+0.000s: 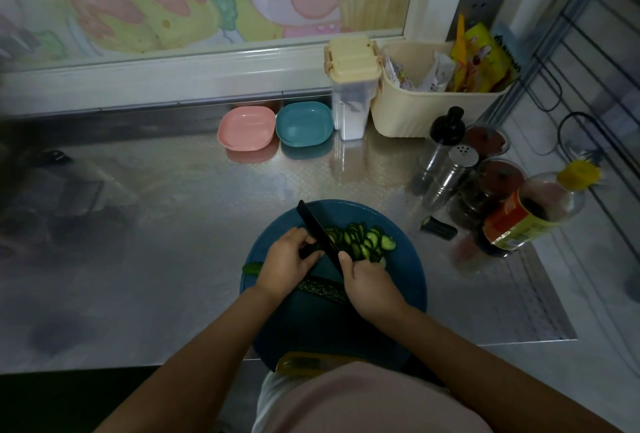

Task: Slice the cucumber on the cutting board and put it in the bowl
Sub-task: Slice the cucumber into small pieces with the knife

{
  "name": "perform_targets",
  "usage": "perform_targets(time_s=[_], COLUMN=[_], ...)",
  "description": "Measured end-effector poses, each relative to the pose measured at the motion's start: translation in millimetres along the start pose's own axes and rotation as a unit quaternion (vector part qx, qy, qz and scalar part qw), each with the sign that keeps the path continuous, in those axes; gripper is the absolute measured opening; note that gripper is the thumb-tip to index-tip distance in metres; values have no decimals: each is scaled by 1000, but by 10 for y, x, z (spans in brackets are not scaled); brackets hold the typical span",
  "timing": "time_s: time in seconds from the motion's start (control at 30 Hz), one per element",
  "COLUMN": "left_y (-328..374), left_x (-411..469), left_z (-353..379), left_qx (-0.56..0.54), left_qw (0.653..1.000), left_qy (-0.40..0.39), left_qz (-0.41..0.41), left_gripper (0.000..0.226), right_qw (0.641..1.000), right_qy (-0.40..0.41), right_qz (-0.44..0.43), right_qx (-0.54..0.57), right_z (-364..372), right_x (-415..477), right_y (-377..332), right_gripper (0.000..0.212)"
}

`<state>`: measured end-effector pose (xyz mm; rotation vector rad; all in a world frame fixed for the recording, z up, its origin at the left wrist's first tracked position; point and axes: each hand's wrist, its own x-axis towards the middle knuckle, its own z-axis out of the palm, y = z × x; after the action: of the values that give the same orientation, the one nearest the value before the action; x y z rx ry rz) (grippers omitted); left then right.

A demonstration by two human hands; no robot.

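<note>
Head view: on the one round board [398, 294] I see a long cucumber half [323, 289] lying crosswise, its tip at the left edge, its axis running left to right and slanting nearer. The left hand [285, 264] curls over a shorter stub [310, 252]. The right hand [369, 289] grips the one knife [317, 233], blade pointing far-left. Slices [367, 242] heap right of it (too overlapped to count). I count two bowls far back on the table [173, 207]: pink bowl [246, 128], blue bowl [304, 124].

Slices [367, 240] on board [408, 280] (knife-right)
</note>
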<state>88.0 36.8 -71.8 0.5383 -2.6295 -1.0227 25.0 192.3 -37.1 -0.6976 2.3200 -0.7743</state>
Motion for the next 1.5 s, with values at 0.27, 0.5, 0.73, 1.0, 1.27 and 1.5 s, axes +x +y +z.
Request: perform_targets(time_s=[0.27, 0.5, 0.73, 1.0, 1.27, 1.5], left_y=[75, 82, 78, 84, 84, 64], left_x=[-61, -126, -127, -125, -122, -118], left_z=[51, 15, -49, -51, -59, -56], left_qx=[54, 97, 17, 20, 25, 20], left_qw=[997, 995, 1000, 1000, 1000, 1000], left_qy=[44, 26, -4, 6, 5, -1], left_qz=[29, 14, -21, -22, -12, -18], left_gripper=[19, 23, 22, 18, 17, 16], right_qw=[1000, 999, 998, 999, 999, 1000], right_qy=[3, 0, 0, 0, -7, -20], right_qz=[16, 33, 44, 12, 11, 13], right_qx=[1, 20, 52, 51, 42, 13], right_z=[21, 11, 11, -47, -56, -66], right_x=[34, 40, 31, -35, -45, -59], right_y=[12, 17, 127, 36, 18, -47], right_gripper=[62, 63, 61, 60, 61, 57])
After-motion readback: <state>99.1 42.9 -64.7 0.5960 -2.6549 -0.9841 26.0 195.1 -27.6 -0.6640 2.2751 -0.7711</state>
